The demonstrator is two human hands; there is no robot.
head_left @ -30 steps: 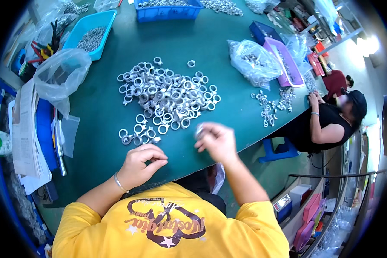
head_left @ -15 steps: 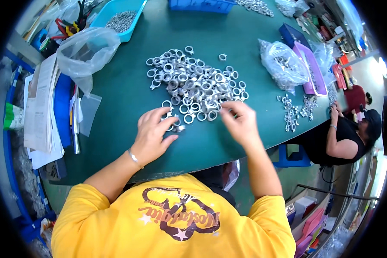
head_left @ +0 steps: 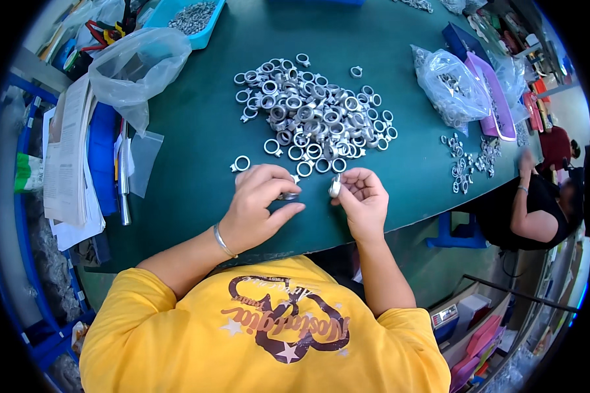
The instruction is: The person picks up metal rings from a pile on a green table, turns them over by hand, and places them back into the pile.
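A heap of silver metal rings with small lugs point(head_left: 314, 118) lies on the green table in front of me. My right hand point(head_left: 366, 203) pinches one metal ring point(head_left: 335, 188) between thumb and fingers, holding it edge-on at the near side of the heap. To its left, my left hand point(head_left: 261, 204) has its fingers curled round metal rings point(head_left: 288, 195) that show only partly under the fingertips; how many is hidden. Its thumb points toward the right hand. A loose ring point(head_left: 241, 163) lies just beyond my left knuckles.
At the back left, a turquoise tray point(head_left: 206, 34) holds small metal parts beside a clear plastic bag point(head_left: 137, 72). Papers point(head_left: 69, 164) stand along the left edge. On the right are a bag of parts point(head_left: 449, 88), a purple basket point(head_left: 505, 130) and loose rings point(head_left: 462, 170). A co-worker point(head_left: 537, 209) sits there.
My right hand has drawn back from the heap with a ring in its fingers. My left hand has moved right, its fingers now curled over rings. The view has shifted slightly.
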